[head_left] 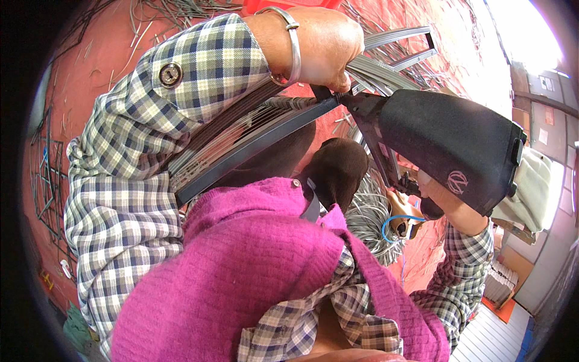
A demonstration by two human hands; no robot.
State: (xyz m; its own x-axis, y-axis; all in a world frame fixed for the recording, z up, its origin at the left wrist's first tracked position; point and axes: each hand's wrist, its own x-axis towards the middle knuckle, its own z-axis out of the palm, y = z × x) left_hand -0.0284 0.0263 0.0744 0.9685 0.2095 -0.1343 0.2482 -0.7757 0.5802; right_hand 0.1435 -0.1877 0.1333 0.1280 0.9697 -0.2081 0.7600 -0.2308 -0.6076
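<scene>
A dark metal frame (259,148) with grey flat strips stretched across it lies slantwise over my lap. At its upper end my left hand (329,48) is closed around a bundle of grey strips (377,72), fingers mostly hidden behind the wrist. My right hand (431,187) grips the handle of a black staple gun (446,142), partly covered by the tool's body. The narrow nose of the gun touches the frame's corner just below my left hand. Loose strip ends stick out past that hand.
A pile of grey strips (368,220) lies on the red floor covering (108,54) beside my knee. A blue hose (392,222) curves below the gun. More strips and thin dark frames (48,181) lie at the left; a red container (292,5) stands ahead, stacked boards (500,282) at right.
</scene>
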